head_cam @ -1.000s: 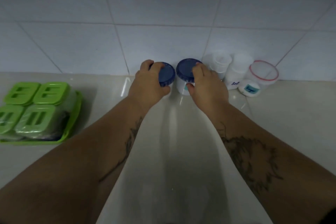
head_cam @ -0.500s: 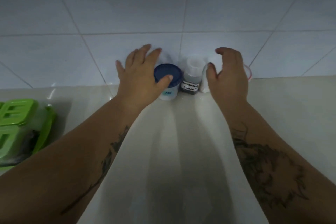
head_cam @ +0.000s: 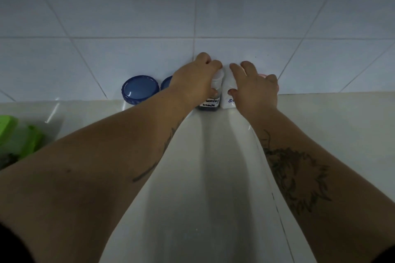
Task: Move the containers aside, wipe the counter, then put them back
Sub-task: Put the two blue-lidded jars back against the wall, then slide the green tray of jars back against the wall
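Observation:
Against the tiled wall stand two blue-lidded jars, one in full view [head_cam: 140,89] and one [head_cam: 166,83] mostly hidden behind my left wrist. My left hand [head_cam: 195,82] is closed around a small bottle labelled seasoning sauce [head_cam: 209,103], dark at the bottom with a white cap. My right hand [head_cam: 254,87] grips the white salt bottle [head_cam: 227,96] right beside it. A sliver of a pink-rimmed container [head_cam: 262,75] shows behind my right hand's fingers. All stand on the pale counter [head_cam: 331,126].
A green-lidded box set [head_cam: 19,136] sits at the counter's left edge. A white tiled wall [head_cam: 192,6] rises directly behind the containers. Both forearms reach across the middle of the counter.
Both hands went from open and hovering to closed on the two small bottles. The view has shifted right, so both blue-lidded jars now stand to the left of my left hand.

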### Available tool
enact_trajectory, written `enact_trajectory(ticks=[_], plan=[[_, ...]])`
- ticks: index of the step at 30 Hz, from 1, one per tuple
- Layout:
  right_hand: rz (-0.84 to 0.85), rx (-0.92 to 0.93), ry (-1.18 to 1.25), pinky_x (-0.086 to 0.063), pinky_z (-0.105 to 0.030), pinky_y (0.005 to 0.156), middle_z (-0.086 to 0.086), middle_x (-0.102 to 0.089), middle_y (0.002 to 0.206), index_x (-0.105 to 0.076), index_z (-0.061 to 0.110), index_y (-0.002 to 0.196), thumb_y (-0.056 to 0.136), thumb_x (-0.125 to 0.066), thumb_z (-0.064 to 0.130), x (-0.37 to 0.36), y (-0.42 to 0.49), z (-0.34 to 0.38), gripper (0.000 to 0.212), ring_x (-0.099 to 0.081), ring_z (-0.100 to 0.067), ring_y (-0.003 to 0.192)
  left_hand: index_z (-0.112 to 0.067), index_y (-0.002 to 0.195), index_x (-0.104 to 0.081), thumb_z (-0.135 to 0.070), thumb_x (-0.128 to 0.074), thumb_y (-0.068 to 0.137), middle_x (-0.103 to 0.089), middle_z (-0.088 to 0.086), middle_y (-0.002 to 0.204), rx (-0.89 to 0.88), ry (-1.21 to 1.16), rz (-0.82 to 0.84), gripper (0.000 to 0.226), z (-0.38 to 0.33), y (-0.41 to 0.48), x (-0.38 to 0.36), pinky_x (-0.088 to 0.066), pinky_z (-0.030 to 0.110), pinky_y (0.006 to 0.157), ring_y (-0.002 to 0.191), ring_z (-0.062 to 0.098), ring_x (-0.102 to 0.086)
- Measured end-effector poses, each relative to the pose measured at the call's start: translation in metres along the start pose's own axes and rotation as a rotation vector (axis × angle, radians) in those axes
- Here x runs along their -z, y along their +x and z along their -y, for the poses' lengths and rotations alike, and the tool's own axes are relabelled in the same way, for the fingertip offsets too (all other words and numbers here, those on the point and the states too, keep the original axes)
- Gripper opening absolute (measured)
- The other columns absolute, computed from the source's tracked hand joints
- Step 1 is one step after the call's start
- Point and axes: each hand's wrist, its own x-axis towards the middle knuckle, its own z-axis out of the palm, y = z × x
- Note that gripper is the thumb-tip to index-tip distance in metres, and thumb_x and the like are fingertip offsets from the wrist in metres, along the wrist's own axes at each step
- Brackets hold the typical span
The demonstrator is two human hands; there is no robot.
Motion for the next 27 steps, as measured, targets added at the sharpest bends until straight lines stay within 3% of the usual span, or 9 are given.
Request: enact_trajectory(ticks=[6, 10, 14, 17, 20, 23, 25, 27], plan=[[0.014, -0.022, -0.033, -0.035, -0.045, 0.089, -0.008, -0.033, 0.147, -0.024, 0.021, 0.147, 0.091, -0.056, 0.038, 0.0, -0.007, 0.006, 0.067, -0.063, -0.033, 0.088, -0.013, 0.128, -0.049, -0.027, -0.067, 0.082, -0.041, 0.009, 0.129, 0.045, 0.028, -0.074, 0.052, -0.009, -0.006, -0.007, -0.051, 0.044, 0.07, 0.091, 0.031, -0.058], [0.0, -0.101, 0.072, -0.037, -0.049, 0.093, -0.007, -0.014, 0.159, -0.015, 0.029, 0.151, 0.089, -0.056, 0.044, 0.022, -0.018, 0.023, 0.076, -0.062, -0.032, 0.099, -0.019, 0.143, -0.036, -0.039, -0.067, 0.082, -0.037, 0.007, 0.138, 0.087, -0.081, -0.095, 0.071, -0.004, -0.03, 0.007, -0.05, 0.04, 0.082, 0.107, 0.029, -0.054], [-0.09, -0.063, 0.496, -0.05, -0.048, 0.088, -0.011, -0.023, 0.156, -0.029, 0.022, 0.148, 0.087, -0.062, 0.031, 0.045, -0.041, 0.074, 0.07, -0.052, -0.032, 0.119, -0.026, 0.145, -0.034, -0.042, -0.072, 0.08, -0.032, -0.001, 0.145, 0.261, -0.556, -0.156, 0.077, 0.014, -0.091, 0.052, -0.045, 0.027, 0.096, 0.112, 0.015, -0.052], [-0.007, 0.031, 0.818, -0.048, -0.047, 0.097, -0.007, -0.028, 0.152, -0.033, 0.023, 0.145, 0.082, -0.06, 0.031, 0.052, -0.057, 0.129, 0.069, -0.041, -0.023, 0.131, -0.029, 0.139, -0.044, -0.036, -0.074, 0.08, -0.042, -0.007, 0.135, 0.394, -0.713, -0.248, 0.066, 0.054, -0.153, 0.097, -0.045, 0.013, 0.084, 0.101, 0.01, -0.058], [0.154, 0.034, 0.944, -0.047, -0.035, 0.095, 0.003, -0.036, 0.142, -0.037, 0.025, 0.144, 0.086, -0.065, 0.032, 0.062, -0.071, 0.202, 0.065, -0.053, -0.017, 0.113, -0.025, 0.126, -0.058, -0.035, -0.072, 0.082, -0.057, -0.009, 0.122, 0.6, -0.659, -0.342, 0.048, 0.116, -0.221, 0.137, -0.042, 0.007, 0.07, 0.09, 0.009, -0.063], [0.419, -0.016, 1.047, -0.043, -0.029, 0.096, 0.004, -0.038, 0.142, -0.037, 0.028, 0.144, 0.088, -0.064, 0.037, 0.067, -0.085, 0.288, 0.063, -0.053, -0.013, 0.11, -0.024, 0.123, -0.061, -0.039, -0.072, 0.081, -0.06, -0.003, 0.12, 0.807, -0.557, -0.373, 0.045, 0.188, -0.289, 0.158, -0.046, 0.023, 0.072, 0.097, 0.016, -0.062], [0.525, -0.054, 1.096, -0.04, -0.035, 0.104, -0.002, -0.038, 0.147, -0.036, 0.026, 0.144, 0.087, -0.063, 0.043, 0.064, -0.093, 0.345, 0.065, -0.05, -0.017, 0.121, -0.022, 0.124, -0.06, -0.047, -0.07, 0.077, -0.06, 0.005, 0.122, 0.887, -0.432, -0.359, 0.053, 0.231, -0.331, 0.162, -0.049, 0.035, 0.088, 0.108, 0.023, -0.058], [0.605, -0.125, 1.169, -0.038, -0.03, 0.102, -0.005, -0.044, 0.144, -0.036, 0.022, 0.144, 0.087, -0.062, 0.044, 0.06, -0.1, 0.394, 0.067, -0.048, -0.019, 0.125, -0.019, 0.125, -0.059, -0.049, -0.067, 0.077, -0.057, 0.011, 0.128, 0.938, -0.34, -0.339, 0.057, 0.263, -0.365, 0.161, -0.043, 0.044, 0.102, 0.12, 0.027, -0.052]])
